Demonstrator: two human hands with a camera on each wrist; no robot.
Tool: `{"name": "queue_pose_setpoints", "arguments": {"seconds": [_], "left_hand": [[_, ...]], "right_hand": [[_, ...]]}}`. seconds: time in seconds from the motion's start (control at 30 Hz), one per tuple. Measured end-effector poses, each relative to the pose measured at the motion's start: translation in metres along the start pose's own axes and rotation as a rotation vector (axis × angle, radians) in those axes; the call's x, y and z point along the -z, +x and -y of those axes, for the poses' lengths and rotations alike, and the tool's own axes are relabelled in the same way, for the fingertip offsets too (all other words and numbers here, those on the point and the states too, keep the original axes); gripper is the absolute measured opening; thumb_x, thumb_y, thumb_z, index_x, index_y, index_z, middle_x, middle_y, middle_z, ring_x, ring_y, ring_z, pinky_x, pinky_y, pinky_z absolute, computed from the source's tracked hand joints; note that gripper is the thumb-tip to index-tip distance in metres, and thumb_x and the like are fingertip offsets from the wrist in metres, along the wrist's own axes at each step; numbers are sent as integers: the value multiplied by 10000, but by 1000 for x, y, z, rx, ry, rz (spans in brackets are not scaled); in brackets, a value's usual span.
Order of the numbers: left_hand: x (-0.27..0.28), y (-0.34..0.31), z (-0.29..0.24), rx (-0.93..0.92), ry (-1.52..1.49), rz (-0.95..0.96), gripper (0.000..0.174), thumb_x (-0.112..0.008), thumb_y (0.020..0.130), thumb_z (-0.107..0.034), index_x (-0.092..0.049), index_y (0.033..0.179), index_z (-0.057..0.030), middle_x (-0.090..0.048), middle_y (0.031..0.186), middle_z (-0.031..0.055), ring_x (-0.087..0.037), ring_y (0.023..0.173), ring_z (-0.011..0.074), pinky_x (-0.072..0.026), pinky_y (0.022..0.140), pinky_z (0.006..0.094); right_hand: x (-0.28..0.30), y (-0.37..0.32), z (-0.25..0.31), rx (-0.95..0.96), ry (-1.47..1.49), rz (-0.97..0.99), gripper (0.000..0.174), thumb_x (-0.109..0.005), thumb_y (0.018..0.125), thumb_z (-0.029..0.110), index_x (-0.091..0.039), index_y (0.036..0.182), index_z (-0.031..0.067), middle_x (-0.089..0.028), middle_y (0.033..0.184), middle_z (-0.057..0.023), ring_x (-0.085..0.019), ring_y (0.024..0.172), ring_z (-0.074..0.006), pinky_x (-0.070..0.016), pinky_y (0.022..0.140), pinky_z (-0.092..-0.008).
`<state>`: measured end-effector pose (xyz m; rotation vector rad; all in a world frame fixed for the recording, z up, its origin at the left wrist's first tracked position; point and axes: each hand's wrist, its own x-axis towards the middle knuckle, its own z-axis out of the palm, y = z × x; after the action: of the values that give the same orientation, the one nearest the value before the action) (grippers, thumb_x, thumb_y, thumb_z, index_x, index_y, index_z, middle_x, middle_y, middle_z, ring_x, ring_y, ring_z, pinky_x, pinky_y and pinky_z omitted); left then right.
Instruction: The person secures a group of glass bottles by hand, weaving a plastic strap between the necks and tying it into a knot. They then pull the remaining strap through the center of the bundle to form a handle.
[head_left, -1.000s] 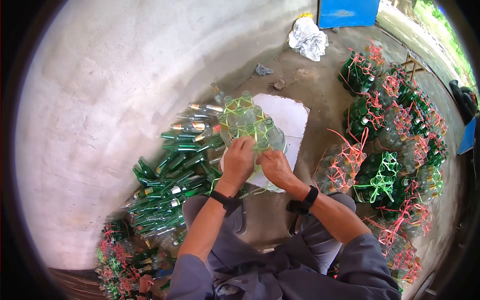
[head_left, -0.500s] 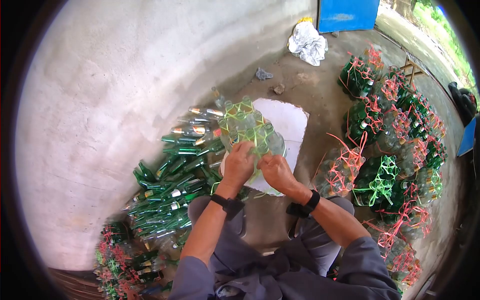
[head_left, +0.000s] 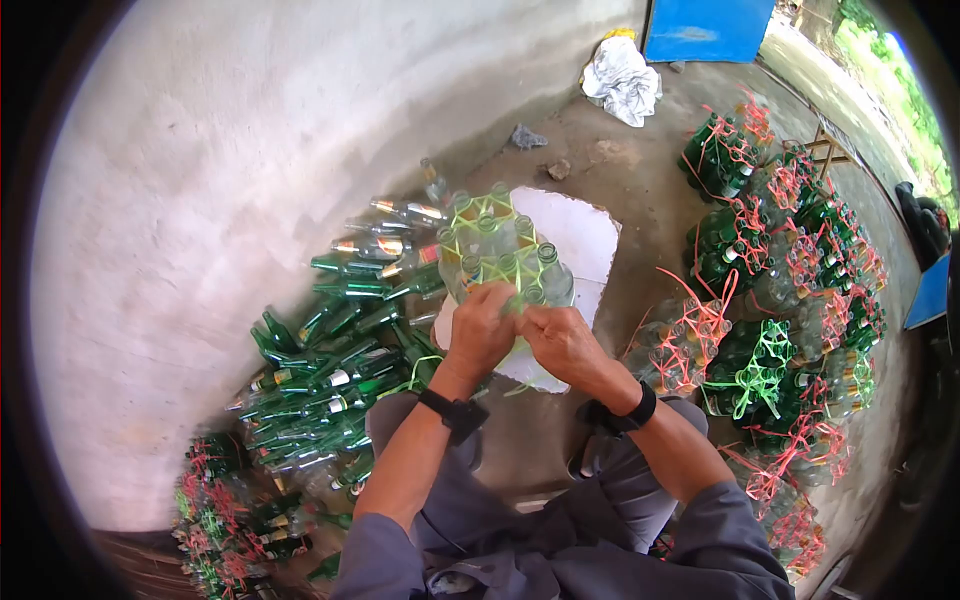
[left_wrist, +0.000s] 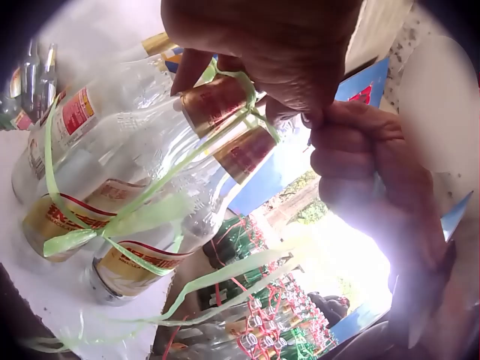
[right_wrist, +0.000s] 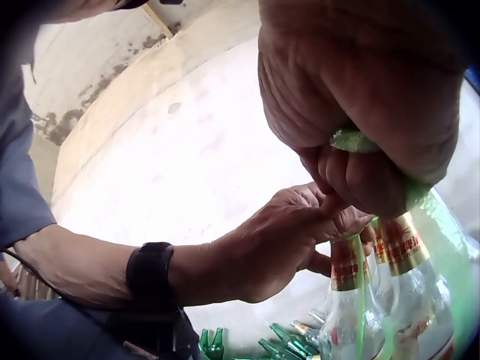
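Note:
A bundle of clear glass bottles [head_left: 488, 235] stands on a white board [head_left: 575, 240] in front of me, its necks laced with light green plastic strap [head_left: 500, 268]. At its near side both hands meet, knuckles close together. My right hand [head_left: 565, 345] is curled tightly, and a piece of the strap [right_wrist: 352, 140] shows in its fist in the right wrist view. My left hand [head_left: 480, 330] bends its fingers around the strap beside the gold-and-red bottle necks [right_wrist: 346, 262]. In the left wrist view a strap knot [left_wrist: 97, 232] lies low across the bottles, with loose ends trailing.
Loose green bottles [head_left: 330, 390] lie piled on the left along the pale wall [head_left: 230, 180]. Bundles tied with red or green strap [head_left: 770, 350] stand on the right. Beyond the board are stones [head_left: 527, 137], a white sack [head_left: 620, 82] and a blue panel [head_left: 705, 30].
Both hands have come slightly closer together at the near side of the bundle and moved a little toward me. The bundle stays in place on the board; the head view shifts slightly.

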<state>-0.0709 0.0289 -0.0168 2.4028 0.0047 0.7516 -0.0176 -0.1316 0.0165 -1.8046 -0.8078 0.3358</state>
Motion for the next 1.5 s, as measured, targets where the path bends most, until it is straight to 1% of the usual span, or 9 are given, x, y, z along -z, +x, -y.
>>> {"name": "queue_pose_setpoints", "arguments": {"seconds": [0.03,0.1,0.2,0.3,0.43,0.9,0.97,1.1,1.5], "left_hand": [[-1,0,1,7,-5,-4,244,-713,791,-52,-649,1027,-70,-691,981,156,-672,917,387,-551,786,430],[-4,2,2,24,-26,-8,163,-697,821,-41,-665,977,-74,-699,921,136,-675,865,368,-541,747,421],[-14,1,6,57,-90,-85,109,-685,843,-33,-664,942,-73,-698,895,129,-674,827,344,-530,714,404],[-13,2,1,83,-118,-116,97,-678,849,-28,-654,936,-65,-688,875,129,-671,805,333,-526,699,393],[-12,4,-4,101,-153,-129,90,-671,845,-16,-643,918,-61,-677,848,129,-666,779,335,-522,683,395],[-15,4,-2,96,-128,-168,99,-672,833,-26,-643,913,-76,-677,850,132,-667,788,360,-531,684,424],[-15,4,-2,100,-137,-172,93,-672,835,-34,-643,914,-75,-677,851,131,-667,788,358,-529,681,425],[-14,4,-2,105,-142,-165,81,-671,841,-48,-645,914,-70,-678,855,129,-668,791,355,-525,675,423],[-19,4,0,102,-146,-174,82,-678,831,-40,-636,897,-63,-670,851,134,-659,800,357,-518,687,419]], "right_hand": [[-1,0,0,-3,-6,7,269,-587,953,150,-584,801,-72,-565,702,-293,-527,599,-456,-427,565,-491],[-1,-1,-1,47,16,-7,243,-596,981,134,-592,833,-59,-482,596,-153,-387,559,-138,-387,524,-370],[11,-4,6,-37,-21,98,262,-591,997,146,-621,822,-47,-550,582,-86,-444,536,-104,-403,515,-330],[28,-6,22,-311,135,190,279,-627,948,186,-624,795,-48,-604,613,-177,-578,507,-236,-453,528,-389],[53,-23,30,-170,-110,125,236,-608,986,160,-707,871,-20,-608,595,-44,-549,530,-89,-437,507,-298],[141,-53,50,-226,-460,121,202,-632,970,130,-708,859,-21,-478,590,-8,-419,562,-68,-372,523,-289],[156,-51,49,-336,-439,151,200,-647,929,119,-695,832,-49,-561,595,-102,-514,572,-102,-449,549,-332],[184,-46,58,-448,-347,150,247,-669,960,194,-736,805,14,-445,559,61,-387,518,-33,-315,462,-265],[239,-20,13,-556,-613,46,535,-698,940,410,-568,584,32,-372,478,48,-359,430,-72,-287,427,-322]]}}
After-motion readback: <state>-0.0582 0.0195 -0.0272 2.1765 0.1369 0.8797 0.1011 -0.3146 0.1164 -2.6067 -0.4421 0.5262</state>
